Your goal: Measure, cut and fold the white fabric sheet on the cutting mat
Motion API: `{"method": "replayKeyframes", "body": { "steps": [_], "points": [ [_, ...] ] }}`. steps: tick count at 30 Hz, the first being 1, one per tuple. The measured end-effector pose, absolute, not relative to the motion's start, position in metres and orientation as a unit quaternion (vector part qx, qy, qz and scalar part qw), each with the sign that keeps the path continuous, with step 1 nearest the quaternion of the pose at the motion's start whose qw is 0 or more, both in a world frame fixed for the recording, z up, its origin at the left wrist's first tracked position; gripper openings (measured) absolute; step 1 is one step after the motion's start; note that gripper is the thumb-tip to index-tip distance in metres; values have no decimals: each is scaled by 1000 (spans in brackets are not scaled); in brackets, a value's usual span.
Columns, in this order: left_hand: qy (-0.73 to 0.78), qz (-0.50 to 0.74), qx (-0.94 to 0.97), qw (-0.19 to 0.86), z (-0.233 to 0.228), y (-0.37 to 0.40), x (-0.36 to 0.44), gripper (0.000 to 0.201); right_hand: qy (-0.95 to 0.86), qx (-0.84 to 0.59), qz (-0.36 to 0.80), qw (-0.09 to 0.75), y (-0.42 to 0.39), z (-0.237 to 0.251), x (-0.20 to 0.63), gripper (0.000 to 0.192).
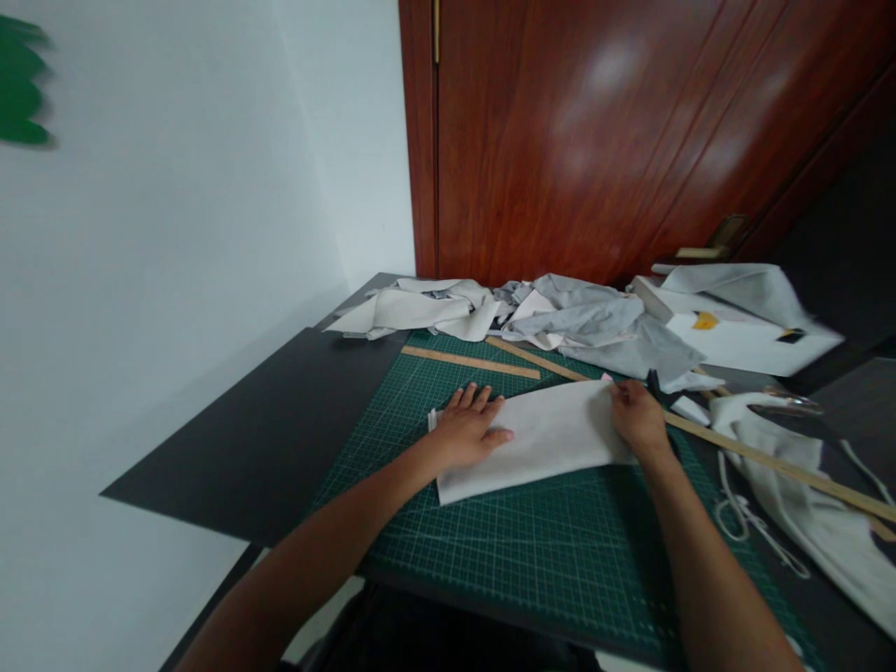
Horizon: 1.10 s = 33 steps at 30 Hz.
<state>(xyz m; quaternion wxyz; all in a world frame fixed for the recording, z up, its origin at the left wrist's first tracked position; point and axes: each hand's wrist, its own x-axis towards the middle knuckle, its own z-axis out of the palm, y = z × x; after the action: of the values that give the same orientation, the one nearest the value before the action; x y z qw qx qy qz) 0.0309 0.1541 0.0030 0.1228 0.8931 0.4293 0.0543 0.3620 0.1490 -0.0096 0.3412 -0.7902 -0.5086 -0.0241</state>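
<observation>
A folded piece of white fabric lies across the green cutting mat. My left hand rests flat on its left part, fingers spread. At the fabric's right end, my right hand has its fingers closed on the edge. A small pink bit shows at the far corner beside those fingers. Some dark object, partly hidden, lies just behind my right hand; its kind is unclear.
A short wooden ruler and a long wooden ruler lie on the mat. Crumpled cloth is heaped along the back. A white box stands at the back right, near scissors and a corded cloth piece. Walls and a door border the table.
</observation>
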Motion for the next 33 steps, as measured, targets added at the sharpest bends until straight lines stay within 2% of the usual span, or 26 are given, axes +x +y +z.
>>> {"method": "replayKeyframes", "body": {
  "steps": [7,13,18,24,29,33],
  "points": [
    [545,31,831,105,22,172,10,79,-441,-842,-64,305,134,3,386,43],
    [538,55,836,90,41,175,-1,56,-465,-838,-59,278,135,5,386,41],
    [546,57,831,91,39,179,-1,51,-460,-833,-59,301,135,4,384,41],
    [525,90,834,140,29,195,-8,45,-456,-827,-70,321,136,6,374,44],
    [488,197,806,270,18,199,-4,31,-466,-796,-69,381,139,2,371,45],
    [487,254,777,308,10,200,4,27,-456,-788,-68,407,143,-1,376,44]
  ]
}}
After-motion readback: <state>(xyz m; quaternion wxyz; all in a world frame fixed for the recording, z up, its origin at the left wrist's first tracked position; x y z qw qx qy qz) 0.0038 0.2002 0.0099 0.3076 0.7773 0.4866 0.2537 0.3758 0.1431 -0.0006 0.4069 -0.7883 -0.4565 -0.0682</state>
